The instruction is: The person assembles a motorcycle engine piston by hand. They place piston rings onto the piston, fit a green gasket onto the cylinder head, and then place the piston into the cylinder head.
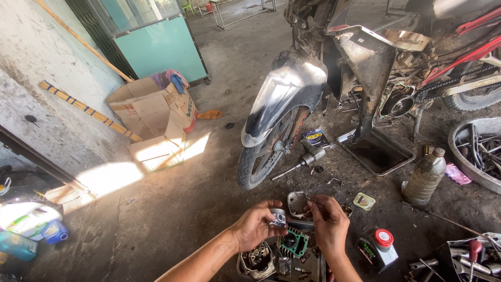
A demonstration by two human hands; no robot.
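Daylight only, entering from the upper left and from the open yard at top. Hard bright patch on the concrete floor beside the cardboard box, nearly burnt out to white. Strong glare also on the motorcycle fender. Soft, dim shade over the lower part, with both hands evenly lit. Wide-angle bending at the edges, walls curved. Sharp in the centre, slightly smeared in the corners.
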